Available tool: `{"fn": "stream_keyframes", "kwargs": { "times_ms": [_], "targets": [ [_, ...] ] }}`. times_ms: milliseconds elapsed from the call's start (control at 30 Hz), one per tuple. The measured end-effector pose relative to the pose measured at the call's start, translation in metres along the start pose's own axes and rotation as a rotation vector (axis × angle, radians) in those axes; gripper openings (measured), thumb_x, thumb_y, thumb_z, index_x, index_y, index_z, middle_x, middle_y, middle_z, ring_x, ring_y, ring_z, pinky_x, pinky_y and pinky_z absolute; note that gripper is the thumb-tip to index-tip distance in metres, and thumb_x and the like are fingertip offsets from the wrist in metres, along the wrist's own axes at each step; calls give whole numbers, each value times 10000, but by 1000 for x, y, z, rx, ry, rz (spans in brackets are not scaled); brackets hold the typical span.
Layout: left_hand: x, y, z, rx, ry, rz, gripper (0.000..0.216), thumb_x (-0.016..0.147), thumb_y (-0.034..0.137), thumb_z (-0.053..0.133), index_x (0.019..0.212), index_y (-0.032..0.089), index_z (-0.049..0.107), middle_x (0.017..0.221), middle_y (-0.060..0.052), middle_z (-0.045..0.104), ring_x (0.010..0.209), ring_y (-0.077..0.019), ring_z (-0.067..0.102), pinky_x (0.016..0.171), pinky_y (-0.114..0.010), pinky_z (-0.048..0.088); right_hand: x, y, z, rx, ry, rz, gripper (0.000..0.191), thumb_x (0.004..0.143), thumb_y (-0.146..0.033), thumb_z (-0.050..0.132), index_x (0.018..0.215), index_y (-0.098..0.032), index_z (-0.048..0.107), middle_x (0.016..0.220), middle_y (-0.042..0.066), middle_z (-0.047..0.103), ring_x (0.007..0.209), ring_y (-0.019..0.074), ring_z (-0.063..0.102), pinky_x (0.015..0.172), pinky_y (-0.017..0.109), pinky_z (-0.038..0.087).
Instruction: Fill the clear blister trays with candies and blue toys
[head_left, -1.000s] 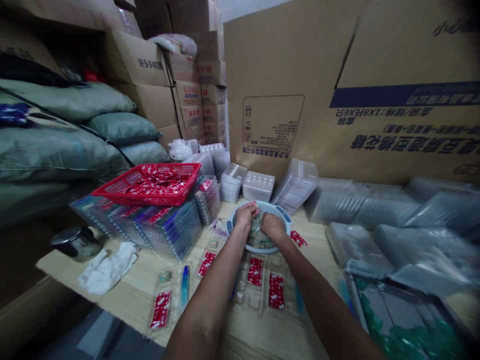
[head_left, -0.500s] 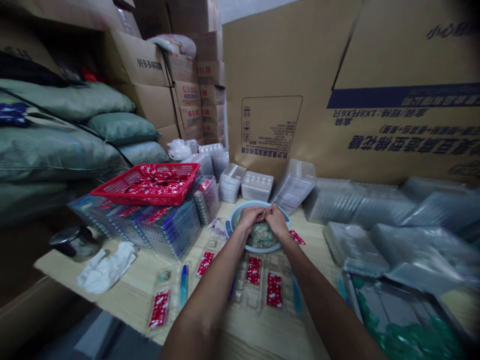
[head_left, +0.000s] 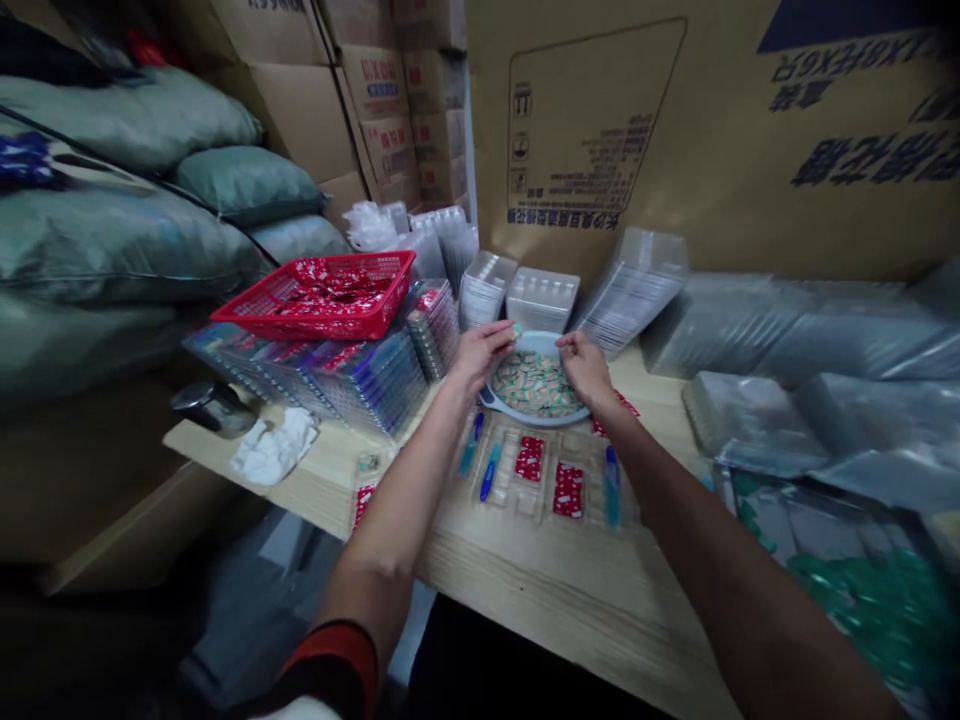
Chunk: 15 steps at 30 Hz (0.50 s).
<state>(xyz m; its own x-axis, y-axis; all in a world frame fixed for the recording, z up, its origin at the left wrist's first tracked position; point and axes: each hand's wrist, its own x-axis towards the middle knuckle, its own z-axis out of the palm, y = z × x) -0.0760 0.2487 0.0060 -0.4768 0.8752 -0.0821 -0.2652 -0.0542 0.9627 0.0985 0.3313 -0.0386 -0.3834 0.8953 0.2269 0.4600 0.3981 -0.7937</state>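
My left hand [head_left: 482, 352] is over the left rim of a light blue basin [head_left: 510, 413], pinching a small green-and-beige packet [head_left: 517, 330]. On the basin's right side my right hand [head_left: 587, 366] has its fingertips pressed together; whatever they hold is too small to make out. Many similar small packets [head_left: 536, 382] fill the basin. Just in front lie clear plastic trays [head_left: 526, 503] with red patterned sachets [head_left: 568, 489] and blue plastic pens or knives [head_left: 490, 472], whose kind I cannot tell.
A red basket [head_left: 322, 325] of red sachets sits on stacked filled trays [head_left: 367, 385] at left. Stacked clear trays [head_left: 637, 285] line the back, before a large carton [head_left: 712, 130]. Green packets [head_left: 862, 590] lie in a container at right. A white cloth [head_left: 276, 445] is near the left edge.
My hands, together over the basin before, have moved apart to its left and right sides. A packet now shows in my left fingertips. The view has tilted downward.
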Motion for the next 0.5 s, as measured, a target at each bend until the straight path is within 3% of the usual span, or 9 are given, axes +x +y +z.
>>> {"fn": "stream_keyframes", "kwargs": {
  "times_ms": [100, 200, 367, 500],
  "targets": [
    [-28, 26, -46, 78, 34, 54, 232, 726, 132, 806, 950, 106, 749, 824, -26, 728, 691, -82, 640, 821, -263, 544, -24, -13, 1, -140, -105, -76, 228, 909, -218, 461, 973, -181, 676, 905, 58, 704, 872, 202, 607, 820, 286, 413],
    [-60, 26, -76, 185, 26, 30, 210, 673, 145, 827, 863, 103, 749, 764, -31, 720, 656, -97, 631, 728, -246, 537, -46, -24, 7, -282, -151, -100, 230, 930, -268, 502, 969, -159, 701, 1038, 124, 725, 978, 243, 634, 900, 320, 412],
    [-101, -14, -75, 380, -68, -99, 209, 629, 140, 810, 825, 102, 748, 686, -34, 703, 593, -112, 605, 614, -231, 495, -53, -32, 13, -472, -84, 56, 408, 994, -308, 377, 1047, -76, 709, 1049, 240, 715, 1017, 322, 676, 895, 397, 456],
    [-126, -41, -65, 553, -163, -142, 189, 648, 157, 767, 827, 99, 751, 615, 7, 658, 548, -100, 555, 579, -216, 443, -46, -33, 15, -549, -57, 147, 449, 998, -316, 349, 1082, -78, 721, 1076, 250, 713, 1043, 336, 686, 874, 394, 492]
  ]
}}
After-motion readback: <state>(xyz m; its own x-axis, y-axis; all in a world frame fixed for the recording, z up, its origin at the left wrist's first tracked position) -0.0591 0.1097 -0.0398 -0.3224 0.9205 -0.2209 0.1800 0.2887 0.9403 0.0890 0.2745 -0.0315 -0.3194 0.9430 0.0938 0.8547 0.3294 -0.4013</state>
